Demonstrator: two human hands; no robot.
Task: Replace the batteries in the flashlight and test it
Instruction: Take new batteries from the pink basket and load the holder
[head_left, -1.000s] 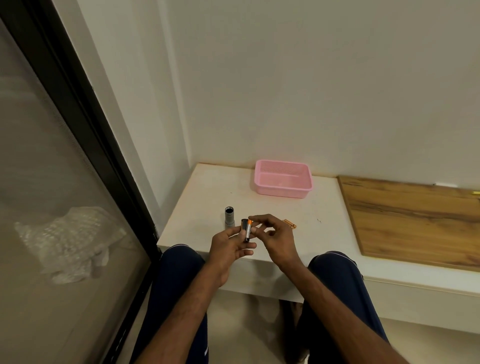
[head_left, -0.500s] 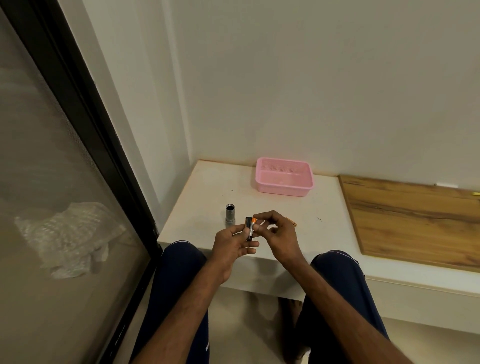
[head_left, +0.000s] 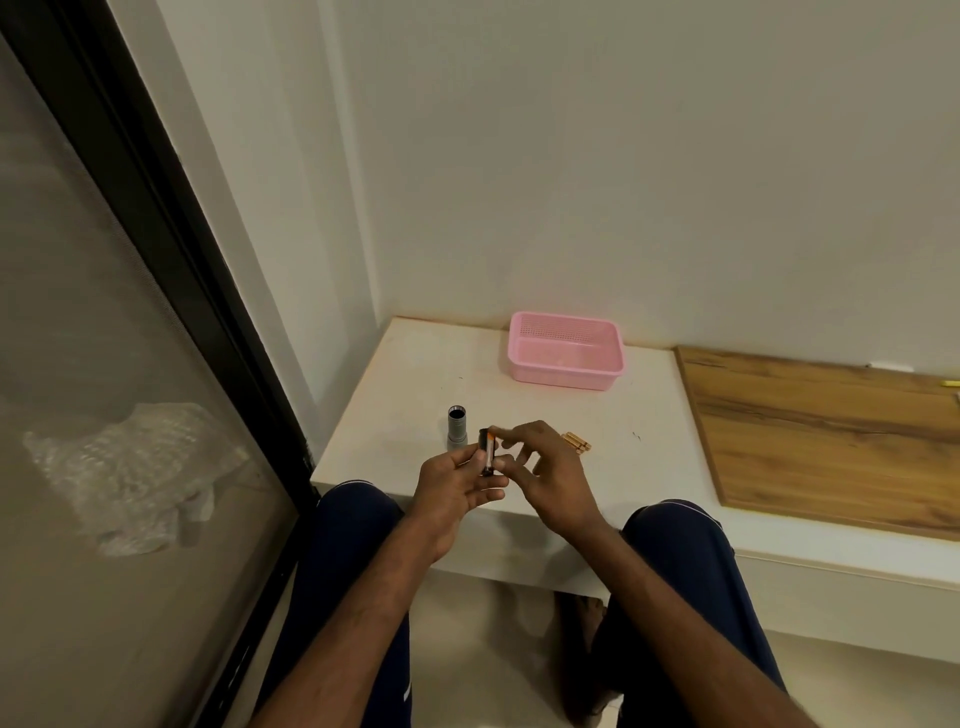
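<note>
My left hand (head_left: 457, 488) grips a small dark battery holder (head_left: 487, 457) upright over the table's front edge. An orange-tipped battery sits in it, and the fingertips of my right hand (head_left: 545, 473) pinch that battery near the holder's top. The grey flashlight body (head_left: 457, 428) stands upright on the white table (head_left: 415, 364) just behind my left hand, its open end up. A few copper-coloured batteries (head_left: 576, 443) lie on the table behind my right hand.
A pink plastic basket (head_left: 566, 358) stands at the back of the table near the wall. A wooden board (head_left: 831, 431) covers the right part of the surface. A dark-framed glass door runs along the left. My knees are under the table's front edge.
My right fingers have pressed the orange-tipped battery further down into the holder. Both hands stay in about the same place; the camera has shifted slightly.
</note>
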